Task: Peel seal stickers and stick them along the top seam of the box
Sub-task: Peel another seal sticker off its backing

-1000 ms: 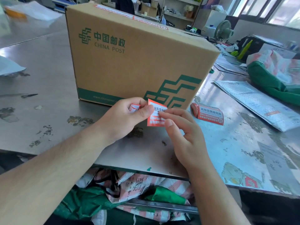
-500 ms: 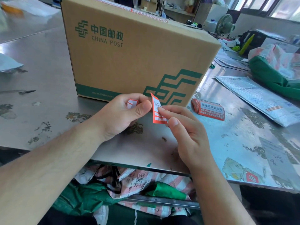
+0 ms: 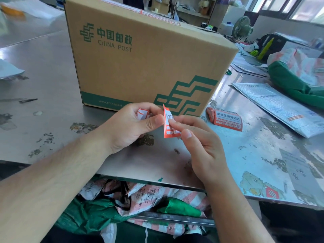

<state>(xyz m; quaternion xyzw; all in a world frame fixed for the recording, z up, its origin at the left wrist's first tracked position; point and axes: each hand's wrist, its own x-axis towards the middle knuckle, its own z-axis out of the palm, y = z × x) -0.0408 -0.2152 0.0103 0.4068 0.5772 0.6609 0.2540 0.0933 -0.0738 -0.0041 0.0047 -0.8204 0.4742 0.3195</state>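
Note:
A brown China Post cardboard box [image 3: 140, 64] stands on the steel table, with red-and-white seal stickers [image 3: 157, 14] along its top seam. In front of it I hold one orange-and-white seal sticker [image 3: 169, 125] on edge between both hands. My left hand [image 3: 129, 127] pinches its left side with thumb and forefinger and keeps a crumpled bit of backing paper [image 3: 142, 114] in its curled fingers. My right hand [image 3: 198, 142] pinches the sticker's right edge with its fingertips.
A stack of orange seal stickers [image 3: 226, 120] lies on the table right of the box. Farther right are a grey padded mailer [image 3: 278, 106] and a green mail sack [image 3: 298, 79]. More sacks [image 3: 140, 200] lie under the steel table's front edge [image 3: 149, 183].
The sticker has turned from facing me to nearly edge-on between my fingers. Both hands stay close together in front of the box.

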